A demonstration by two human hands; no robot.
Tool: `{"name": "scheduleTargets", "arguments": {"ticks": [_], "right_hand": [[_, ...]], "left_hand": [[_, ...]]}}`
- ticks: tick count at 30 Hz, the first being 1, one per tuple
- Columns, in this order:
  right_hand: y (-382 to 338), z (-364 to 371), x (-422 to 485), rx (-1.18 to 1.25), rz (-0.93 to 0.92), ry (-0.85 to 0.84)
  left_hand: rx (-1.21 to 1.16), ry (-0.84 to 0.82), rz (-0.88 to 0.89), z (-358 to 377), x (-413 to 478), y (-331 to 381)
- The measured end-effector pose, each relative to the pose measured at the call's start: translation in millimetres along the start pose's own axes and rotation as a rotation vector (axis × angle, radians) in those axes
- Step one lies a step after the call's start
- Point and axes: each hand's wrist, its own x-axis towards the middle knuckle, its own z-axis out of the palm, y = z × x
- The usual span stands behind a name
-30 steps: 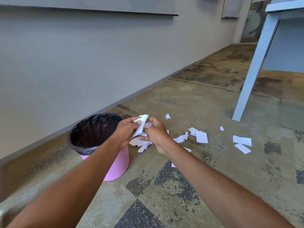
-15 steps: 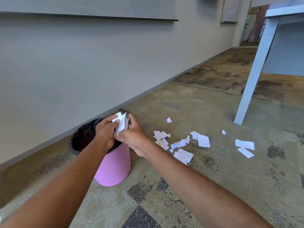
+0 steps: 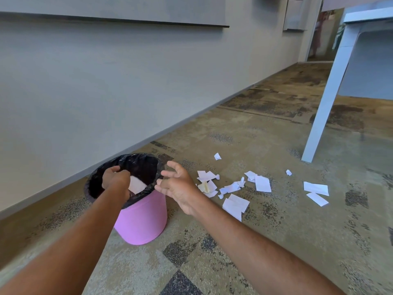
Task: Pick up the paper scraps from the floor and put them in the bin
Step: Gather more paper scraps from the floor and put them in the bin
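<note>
White paper scraps (image 3: 235, 204) lie scattered on the carpet floor (image 3: 276, 241), just right of the pink bin (image 3: 142, 220). One pale piece (image 3: 137, 185) is inside the bin's black liner (image 3: 148, 165).

Head view: the left grip (image 3: 116, 179) hangs over the bin's mouth with its fingers bent down, and I cannot tell whether it pinches anything. The right grip (image 3: 178, 186) is spread apart and empty, just beside the rim.

The scraps look featherlight, limp and flat against the carpet. They are probably best pinched at a curled edge or corner, or gathered several together.
</note>
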Motion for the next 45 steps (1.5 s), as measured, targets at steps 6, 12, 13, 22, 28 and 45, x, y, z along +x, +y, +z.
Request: {"name": "scheduleTargets", "arguments": {"ticks": [6, 12, 13, 22, 28, 45], "right_hand": [[6, -34, -10, 0.025, 0.000, 0.075], [29, -92, -17, -0.085, 0.055, 0.207], [34, -103, -19, -0.109, 0.072, 0.228], [80, -207, -31, -0.350, 0.198, 0.490], [108, -255, -30, -0.609, 0.212, 0.557], [175, -288, 4, -1.089, 0.194, 0.459]], "left_hand": [[0.156, 0.003, 0.147, 14, -23, 0], [0.133, -0.080, 0.469, 47, -68, 17], [0.112, -0.125, 0.494, 54, -74, 17], [0.221, -0.475, 0.555, 120, -115, -20], [0.351, -0.667, 0.422, 151, -124, -65], [0.776, -0.844, 0.312, 238, -129, -201]]}}
